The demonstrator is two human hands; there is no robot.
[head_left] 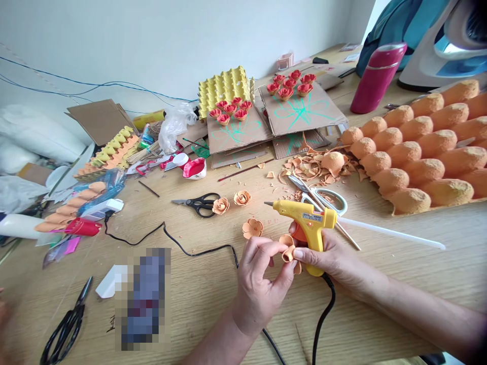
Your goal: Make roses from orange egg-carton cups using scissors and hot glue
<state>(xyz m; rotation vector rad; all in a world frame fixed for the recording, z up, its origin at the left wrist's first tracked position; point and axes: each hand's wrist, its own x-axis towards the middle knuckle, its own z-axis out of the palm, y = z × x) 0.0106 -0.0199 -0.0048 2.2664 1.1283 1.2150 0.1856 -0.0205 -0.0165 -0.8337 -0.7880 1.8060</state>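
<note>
My left hand [262,284] pinches a small orange egg-carton flower piece [288,253] between thumb and fingers. The thumb of my right hand [337,253] presses on the same piece, while that hand also grips a yellow hot glue gun [309,218] whose nozzle points left. A clear glue stick [395,234] sticks out of the gun's back. Just beyond my left fingers lies an open cut flower cup [252,228]. Two rolled orange flowers [242,197] sit farther off, beside black-handled scissors [200,204]. My fingers partly hide the held piece.
Egg-carton tray [414,147] stands at right, near carton scraps [304,167], white-handled scissors [331,200] and a magenta bottle [378,78]. Red flowers rest on cardboard sheets [304,114] behind. A black cord [198,251] crosses the table; black scissors [66,324] lie front left.
</note>
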